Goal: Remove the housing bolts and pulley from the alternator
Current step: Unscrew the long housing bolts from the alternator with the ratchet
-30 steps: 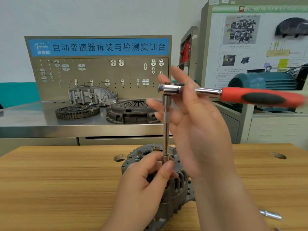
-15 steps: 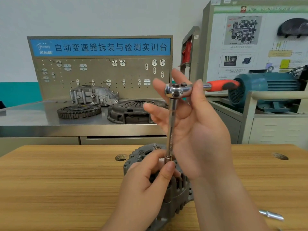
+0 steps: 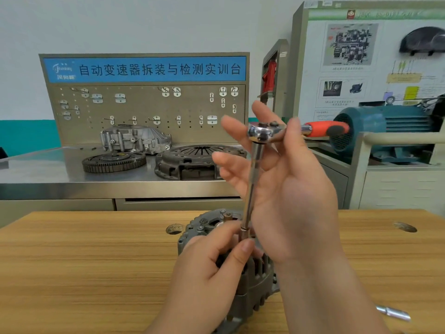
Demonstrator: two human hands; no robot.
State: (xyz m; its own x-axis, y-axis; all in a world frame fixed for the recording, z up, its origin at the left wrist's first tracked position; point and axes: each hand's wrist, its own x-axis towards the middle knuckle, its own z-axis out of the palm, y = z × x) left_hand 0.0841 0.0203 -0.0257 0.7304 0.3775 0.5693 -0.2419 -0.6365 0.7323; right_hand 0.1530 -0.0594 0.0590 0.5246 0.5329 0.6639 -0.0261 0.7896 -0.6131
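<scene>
Head view: the alternator (image 3: 255, 285) sat on the table (image 3: 84, 261) at 6 o'clock. The left hand (image 3: 204, 273) pinched the extension (image 3: 251, 184) at its foot, as before. The right hand (image 3: 289, 201), fingers straight and spread, pressed the ratchet (image 3: 262, 132). Its handle, at 3 o'clock, had swung away from the camera.

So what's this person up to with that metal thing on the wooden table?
A person is working on an alternator that stands on the wooden table. The left hand pinches the socket at the foot of a long extension bar, steadying it on the housing. The right hand, fingers spread, cradles the ratchet between thumb and forefinger. Whether any bolt is out can't be told.
</scene>
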